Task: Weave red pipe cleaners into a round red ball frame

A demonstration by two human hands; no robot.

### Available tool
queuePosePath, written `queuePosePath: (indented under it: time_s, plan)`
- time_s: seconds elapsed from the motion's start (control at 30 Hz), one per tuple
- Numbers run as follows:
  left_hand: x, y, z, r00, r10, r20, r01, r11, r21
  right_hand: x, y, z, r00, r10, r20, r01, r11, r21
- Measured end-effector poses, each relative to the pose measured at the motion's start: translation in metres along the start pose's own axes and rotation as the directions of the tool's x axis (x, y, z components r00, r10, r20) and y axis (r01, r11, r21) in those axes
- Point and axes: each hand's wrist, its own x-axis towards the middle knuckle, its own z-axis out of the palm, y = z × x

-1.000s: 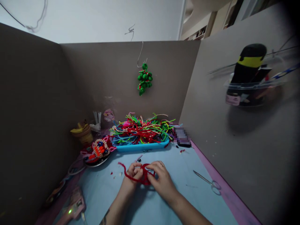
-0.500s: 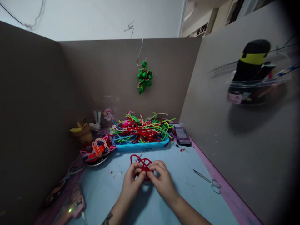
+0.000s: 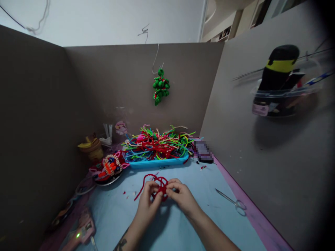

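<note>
A looped piece of red cord (image 3: 162, 188) is held between both hands, just above the blue table cover. My left hand (image 3: 149, 200) pinches its left side, with thumb and fingers closed on it. On the right side, my right hand (image 3: 180, 195) grips the cord between thumb and fingertips. Several loops stick up between the hands, and one loose end hangs out to the left past my left hand. The exact knotting at the fingertips is too small to make out.
A blue tray (image 3: 159, 162) heaped with colourful cords stands behind. Left are a plate with a beaded red figure (image 3: 112, 165) and a pink glue gun (image 3: 85, 228); right, scissors (image 3: 230, 200) and a phone (image 3: 203, 152). A green ornament (image 3: 161, 87) hangs on the back wall.
The loose red end has come out to the left and now trails beside my left hand. My right hand has shifted slightly, and the loops have changed shape.
</note>
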Motion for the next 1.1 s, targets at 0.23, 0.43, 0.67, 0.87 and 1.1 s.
queuePosePath:
  time_s: [0.23,0.43,0.67,0.87,1.1]
  plan:
    - [0.002,0.002,0.001,0.992,-0.088,0.087,0.100,0.984,-0.145,-0.002,-0.001,0.004,0.996,-0.056,-0.074,0.050,0.996,-0.078]
    - [0.000,0.001,0.000,0.997,-0.058,0.053,0.062,0.995,-0.072,-0.002,0.008,0.010,0.998,0.004,-0.068,-0.004,1.000,0.001]
    - [0.001,0.003,0.000,0.998,-0.037,0.051,0.037,0.999,0.007,-0.005,0.002,0.011,0.996,-0.052,-0.067,0.048,0.997,-0.064]
    - [0.004,0.001,-0.005,1.000,0.021,0.004,-0.021,0.988,0.155,-0.007,-0.001,0.014,0.973,-0.194,-0.126,0.149,0.943,-0.296]
    - [0.001,0.001,-0.003,0.994,0.007,-0.108,0.017,0.975,0.223,-0.006,0.006,0.013,0.914,-0.302,-0.269,0.205,0.919,-0.335]
